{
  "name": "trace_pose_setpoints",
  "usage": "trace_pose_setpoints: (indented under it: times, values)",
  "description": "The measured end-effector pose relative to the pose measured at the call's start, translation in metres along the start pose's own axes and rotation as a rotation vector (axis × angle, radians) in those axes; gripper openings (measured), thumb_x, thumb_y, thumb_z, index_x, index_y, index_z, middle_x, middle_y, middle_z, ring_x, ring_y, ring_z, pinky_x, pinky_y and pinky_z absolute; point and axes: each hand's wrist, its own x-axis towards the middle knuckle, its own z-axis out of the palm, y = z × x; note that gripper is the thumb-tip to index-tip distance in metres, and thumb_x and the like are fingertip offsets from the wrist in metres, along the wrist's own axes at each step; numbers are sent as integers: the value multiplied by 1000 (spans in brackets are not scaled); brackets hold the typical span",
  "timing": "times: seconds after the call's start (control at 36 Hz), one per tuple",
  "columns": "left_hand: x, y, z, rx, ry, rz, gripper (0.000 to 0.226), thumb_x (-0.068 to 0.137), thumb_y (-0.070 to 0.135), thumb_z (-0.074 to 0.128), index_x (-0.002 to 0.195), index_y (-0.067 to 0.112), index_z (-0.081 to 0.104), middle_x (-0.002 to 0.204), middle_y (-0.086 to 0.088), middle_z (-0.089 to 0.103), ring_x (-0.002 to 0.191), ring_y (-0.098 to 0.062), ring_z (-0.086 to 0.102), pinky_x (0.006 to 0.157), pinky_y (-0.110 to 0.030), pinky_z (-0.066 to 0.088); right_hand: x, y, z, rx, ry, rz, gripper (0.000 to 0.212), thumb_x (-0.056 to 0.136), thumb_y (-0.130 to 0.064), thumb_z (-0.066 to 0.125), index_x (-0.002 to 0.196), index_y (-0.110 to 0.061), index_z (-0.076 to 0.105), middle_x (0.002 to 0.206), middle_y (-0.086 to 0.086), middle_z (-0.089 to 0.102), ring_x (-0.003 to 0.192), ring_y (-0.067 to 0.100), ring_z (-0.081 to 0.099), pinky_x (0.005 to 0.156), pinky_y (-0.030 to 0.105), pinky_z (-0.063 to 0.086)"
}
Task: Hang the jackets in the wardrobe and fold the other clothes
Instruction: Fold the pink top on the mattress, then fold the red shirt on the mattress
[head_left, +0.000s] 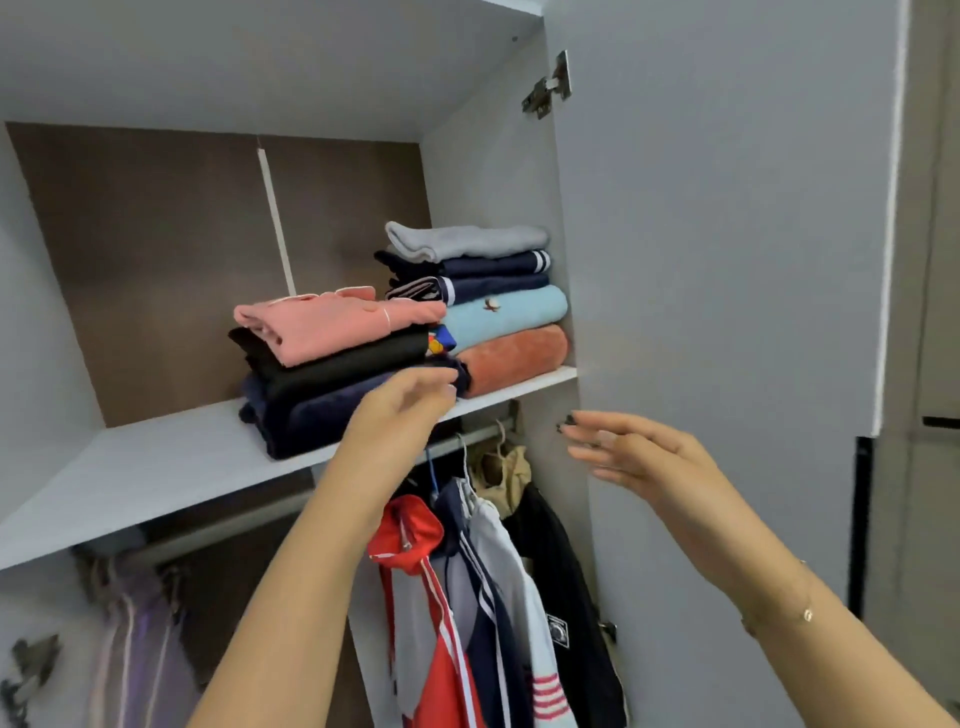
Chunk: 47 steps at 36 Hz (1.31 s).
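Two piles of folded clothes sit on the wardrobe shelf (156, 457). The left pile has a pink top (332, 325) over black and navy pieces (311, 410). The right pile (498, 306) holds grey, navy, light blue and orange items. My left hand (405, 410) hovers with relaxed fingers at the front of the navy piece, holding nothing. My right hand (634, 452) is spread open in front of the wardrobe's side panel. Under the shelf, several jackets hang on the rail (478, 434): a red and grey one (415, 582), a navy and white one (493, 587) and a black one (566, 587).
The grey wardrobe door (727, 260) stands open on the right. A purple garment (135, 654) hangs at the lower left. The left half of the shelf is bare. The brown back panel (156, 249) closes off the compartment behind the piles.
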Motion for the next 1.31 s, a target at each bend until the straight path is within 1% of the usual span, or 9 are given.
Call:
trace_pose_setpoints:
  times: [0.14, 0.22, 0.39, 0.53, 0.64, 0.75, 1.0, 1.17, 1.31]
  values:
    - [-59, 3, 58, -271, -315, -95, 21, 98, 19, 53, 109, 28, 68, 107, 12, 73, 103, -4, 66, 93, -26, 49, -70, 2, -39, 16, 177, 33, 30, 99, -9, 45, 109, -18, 72, 110, 3, 73, 104, 20, 69, 94, 35, 48]
    - [-88, 2, 97, -404, -405, -160, 21, 98, 15, 51, 110, 22, 67, 106, 6, 74, 100, -8, 69, 92, -28, 52, -113, 3, -64, 3, 307, 55, 28, 98, -10, 48, 108, -19, 73, 113, 1, 72, 106, 19, 68, 91, 34, 55]
    - [-145, -18, 181, -615, -573, -260, 26, 94, 14, 53, 112, 23, 68, 111, 3, 73, 105, -12, 68, 88, -29, 48, -208, 5, -119, -97, 549, 91, 32, 97, -10, 50, 104, -28, 75, 114, -8, 71, 111, 9, 64, 88, 30, 56]
    - [-212, -9, 276, -736, -760, -388, 28, 95, 13, 51, 119, 18, 66, 113, -2, 72, 108, -16, 68, 92, -33, 46, -301, -7, -185, -113, 732, 134, 30, 97, -10, 49, 109, -24, 73, 120, -2, 69, 111, 18, 66, 94, 30, 54]
    - [-271, 30, 361, -743, -952, -470, 28, 96, 6, 48, 119, 15, 63, 109, -4, 74, 103, -18, 69, 93, -31, 53, -381, -26, -238, -109, 905, 146, 33, 95, -1, 49, 107, -17, 74, 118, 2, 70, 108, 21, 67, 89, 27, 54]
    - [-332, 78, 434, -740, -1133, -472, 26, 95, 6, 49, 113, 16, 65, 107, -1, 74, 100, -14, 70, 84, -21, 54, -461, -49, -290, -126, 1094, 153, 35, 95, 2, 45, 108, -15, 72, 115, 3, 71, 106, 21, 68, 79, 22, 55]
    - [-494, 168, 578, -641, -1477, -474, 23, 96, 5, 49, 105, 18, 66, 99, 3, 76, 91, -8, 71, 80, -21, 51, -651, -87, -385, -128, 1430, 166, 32, 95, -1, 45, 107, -14, 71, 110, 6, 73, 102, 22, 69, 80, 22, 55]
    - [-589, 201, 667, -473, -1704, -380, 23, 97, 5, 52, 114, 14, 65, 112, 0, 71, 105, -11, 65, 90, -26, 47, -746, -91, -440, -112, 1643, 223, 30, 95, -2, 46, 109, -14, 70, 108, 5, 73, 102, 22, 69, 84, 25, 54]
    - [-654, 204, 756, -380, -1808, -125, 27, 90, -4, 59, 110, 14, 65, 113, -2, 68, 97, -4, 60, 81, -9, 45, -804, -72, -485, -95, 1822, 248, 28, 96, -2, 47, 110, -12, 69, 107, 3, 74, 99, 19, 69, 81, 22, 54]
